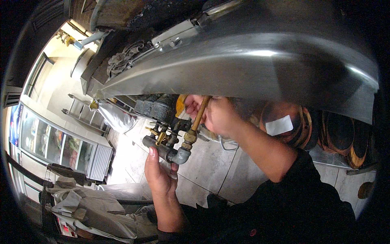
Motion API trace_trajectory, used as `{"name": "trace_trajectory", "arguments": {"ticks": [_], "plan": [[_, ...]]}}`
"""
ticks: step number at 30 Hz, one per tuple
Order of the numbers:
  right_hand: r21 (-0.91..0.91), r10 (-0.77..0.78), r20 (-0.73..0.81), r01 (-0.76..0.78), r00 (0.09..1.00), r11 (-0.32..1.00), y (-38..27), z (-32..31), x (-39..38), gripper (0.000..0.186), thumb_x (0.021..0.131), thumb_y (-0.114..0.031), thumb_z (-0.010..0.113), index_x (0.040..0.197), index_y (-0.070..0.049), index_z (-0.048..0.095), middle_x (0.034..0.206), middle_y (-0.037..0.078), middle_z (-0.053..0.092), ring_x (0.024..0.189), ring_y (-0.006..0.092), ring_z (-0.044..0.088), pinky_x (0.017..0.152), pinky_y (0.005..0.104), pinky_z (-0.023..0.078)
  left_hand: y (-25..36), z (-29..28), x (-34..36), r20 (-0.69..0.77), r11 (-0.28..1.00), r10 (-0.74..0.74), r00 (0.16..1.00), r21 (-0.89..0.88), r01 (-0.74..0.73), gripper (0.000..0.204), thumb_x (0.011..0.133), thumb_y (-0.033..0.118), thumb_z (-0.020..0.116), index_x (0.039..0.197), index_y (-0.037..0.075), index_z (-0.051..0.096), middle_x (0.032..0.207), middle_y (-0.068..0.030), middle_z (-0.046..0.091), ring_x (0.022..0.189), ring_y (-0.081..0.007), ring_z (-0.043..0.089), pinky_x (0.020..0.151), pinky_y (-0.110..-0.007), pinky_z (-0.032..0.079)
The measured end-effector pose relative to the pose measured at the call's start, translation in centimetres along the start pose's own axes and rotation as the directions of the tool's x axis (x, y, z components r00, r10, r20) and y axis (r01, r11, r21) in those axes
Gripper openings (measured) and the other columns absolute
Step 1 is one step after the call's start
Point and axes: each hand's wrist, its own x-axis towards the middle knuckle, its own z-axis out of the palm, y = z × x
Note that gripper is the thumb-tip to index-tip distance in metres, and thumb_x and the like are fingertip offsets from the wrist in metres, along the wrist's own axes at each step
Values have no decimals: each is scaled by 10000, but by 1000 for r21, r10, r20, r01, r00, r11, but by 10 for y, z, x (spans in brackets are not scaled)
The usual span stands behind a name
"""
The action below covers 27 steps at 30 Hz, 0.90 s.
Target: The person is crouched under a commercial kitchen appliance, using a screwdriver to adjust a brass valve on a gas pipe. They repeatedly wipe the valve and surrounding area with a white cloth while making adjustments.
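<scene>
A grey metal pipe (pixel 162 151) with small brass valves (pixel 161 136) hangs below a steel counter edge. At its end an elbow fitting (pixel 181 156) joins a brass nut (pixel 189 140) and a thin, brownish upright pipe (pixel 200 116). My left hand (pixel 159 173) grips the grey pipe from below, thumb up its near side, other fingers partly hidden behind it. Under the counter edge, my right hand (pixel 217 116) reaches behind the upright pipe, fingers curled beside a yellow piece (pixel 180 105). What those fingers hold, if anything, is hidden.
The steel counter front (pixel 239 75) overhangs both hands. Dark round burner bodies (pixel 156 106) sit left of the pipe. Stacked wooden-rimmed dark plates (pixel 341 130) and a pot handle (pixel 228 145) lie to the right. A glass-door fridge (pixel 53 142) and hanging cloths (pixel 93 207) stand left.
</scene>
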Motion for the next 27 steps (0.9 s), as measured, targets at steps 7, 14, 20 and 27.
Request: {"name": "trace_trajectory", "arguments": {"ticks": [7, 14, 20, 27], "plan": [[-257, -9, 316, 94, 949, 962, -2, 11, -11, 228, 897, -234, 533, 977, -39, 618, 879, 51, 627, 847, 118, 573, 760, 254, 441, 0, -3, 0, 26, 1000, -5, 1000, -12, 5, 398, 917, 386, 422, 1117, 44, 466, 915, -100, 607, 650, -130, 588, 392, -194, 403], [-77, 42, 295, -20, 955, 997, -1, -20, 10, 169, 849, -79, 553, 978, 23, 594, 947, 94, 621, 913, 180, 593, 838, 299, 451, 0, -1, -1, -1, 1000, -20, 1000, -12, 20, 409, 919, 381, 417, 1146, 43, 454, 964, -118, 607, 701, -151, 611, 396, -190, 397], [-110, 13, 292, 20, 956, 994, 3, -11, 3, 217, 799, -52, 589, 991, 49, 584, 962, 112, 617, 937, 201, 590, 881, 317, 438, 5, 0, -3, 36, 1000, -22, 999, 5, 22, 433, 872, 402, 511, 1091, 29, 506, 911, -52, 590, 672, -100, 535, 478, -201, 385], [44, 11, 358, -29, 934, 999, 10, -13, 5, 229, 783, -23, 595, 1001, 45, 588, 970, 110, 622, 961, 200, 581, 906, 314, 417, 4, 0, -2, 28, 1000, -10, 1000, -3, 10, 425, 881, 388, 502, 1072, 8, 510, 881, -63, 580, 669, -108, 532, 460, -207, 389]]}}
